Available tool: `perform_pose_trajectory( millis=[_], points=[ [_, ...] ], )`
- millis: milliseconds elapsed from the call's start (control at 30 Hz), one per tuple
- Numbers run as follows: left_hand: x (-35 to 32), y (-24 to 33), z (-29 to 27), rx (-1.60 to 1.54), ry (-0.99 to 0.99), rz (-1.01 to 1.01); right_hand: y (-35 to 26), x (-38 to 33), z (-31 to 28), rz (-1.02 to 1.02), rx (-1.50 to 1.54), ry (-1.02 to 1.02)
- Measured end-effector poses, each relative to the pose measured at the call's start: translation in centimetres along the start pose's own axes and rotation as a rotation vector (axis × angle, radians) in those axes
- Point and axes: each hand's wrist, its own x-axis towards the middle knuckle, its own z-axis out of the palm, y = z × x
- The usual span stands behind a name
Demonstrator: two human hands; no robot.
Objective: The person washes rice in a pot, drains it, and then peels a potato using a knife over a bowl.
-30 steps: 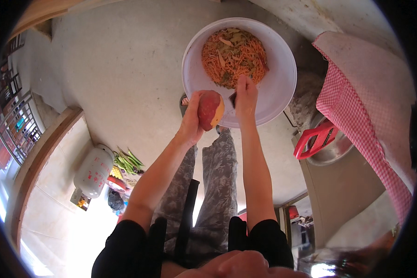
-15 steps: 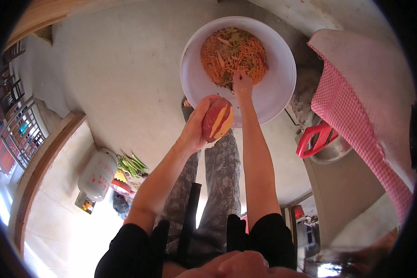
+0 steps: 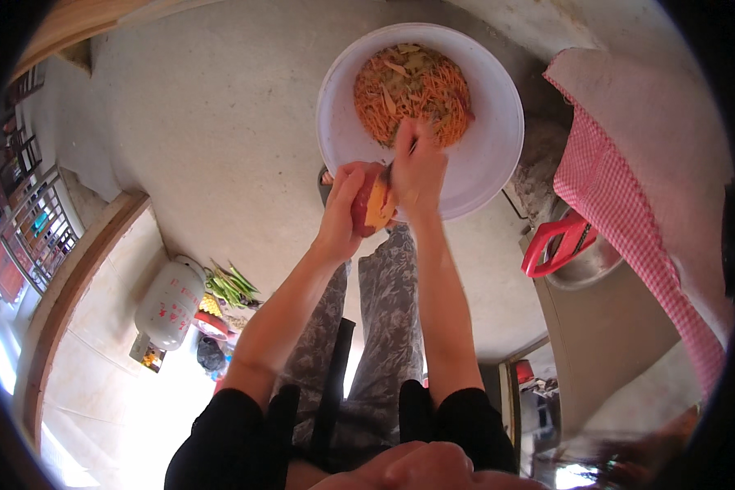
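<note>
My left hand (image 3: 340,211) is closed round a sweet potato (image 3: 373,204) with red skin and strips of bare yellow-orange flesh. Close to its upper right side, my right hand (image 3: 420,167) is in a fist on a small dark-bladed peeling tool (image 3: 386,174). The fingers hide most of it, so I cannot tell whether it is a peeler or a knife. Both hands are over the near rim of a large white tub (image 3: 482,175). Orange shreds and flat peel-like pieces (image 3: 412,94) lie in a heap at the tub's bottom.
A red-and-white checked cloth (image 3: 608,188) hangs at the right, above a metal basin (image 3: 592,265) with a red-handled thing (image 3: 551,245). On the left stand a white gas cylinder (image 3: 170,304) and green vegetables (image 3: 230,284). My legs (image 3: 390,318) are just below the tub.
My right hand has come back from the heap in the tub toward me, up to the sweet potato. The sweet potato has turned in my left hand, and more yellow-orange flesh faces up.
</note>
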Motion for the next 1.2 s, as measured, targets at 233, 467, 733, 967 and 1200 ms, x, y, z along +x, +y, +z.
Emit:
perform_pose_trajectory(
  millis=[233, 467, 733, 967, 1200],
  points=[
    [1.0, 0.3, -0.3, -0.005, -0.093, 0.027, 9.4, 2.6, 2.1, 0.277, 0.091, -0.078],
    [1.4, -0.5, -1.4, 0.113, -0.212, 0.068, -0.9, -0.2, -2.2, 0.089, 0.279, -0.055],
    [0.6, 1.5, 1.2, 0.348, -0.192, 0.083, -1.7, -0.5, -2.5, 0.085, 0.174, -0.080],
    [0.0, 0.0, 0.4, 0.483, -0.347, 0.222, 8.9, 4.1, 1.7, 0.184, -0.043, -0.067],
    [0.7, 0.6, -1.9, 0.298, -0.241, 0.107, 1.8, 1.3, -2.0, 0.376, 0.373, -0.175]
  ],
)
